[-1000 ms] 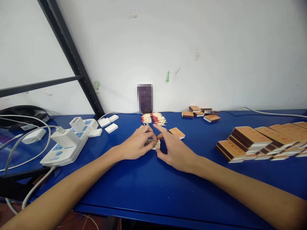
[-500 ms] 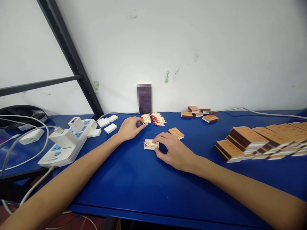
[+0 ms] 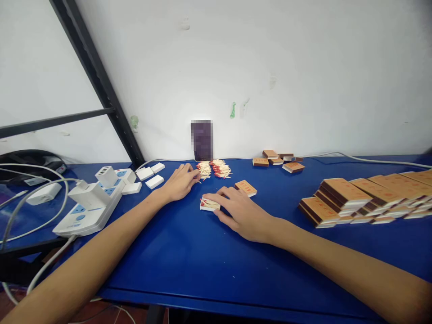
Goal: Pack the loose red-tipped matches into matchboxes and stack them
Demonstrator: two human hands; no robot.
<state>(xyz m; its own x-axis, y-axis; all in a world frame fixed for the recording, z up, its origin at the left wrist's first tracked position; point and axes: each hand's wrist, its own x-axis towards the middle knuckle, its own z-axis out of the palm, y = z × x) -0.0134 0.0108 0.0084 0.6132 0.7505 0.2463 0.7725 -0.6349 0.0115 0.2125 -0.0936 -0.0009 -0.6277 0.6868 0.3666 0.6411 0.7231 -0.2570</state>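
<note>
Tray (image 3: 206,208) sits gripped by right hand (image 3: 243,212) — left hand (image 3: 182,182) is at matches (image 3: 205,170), hold unclear.

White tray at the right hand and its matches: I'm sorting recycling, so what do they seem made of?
Tray: probably thin, matte cardboard, judging by its plain white walls. Matches: likely bare, matte wood, from the pale sticks; red tips' coating is unclear.
</note>
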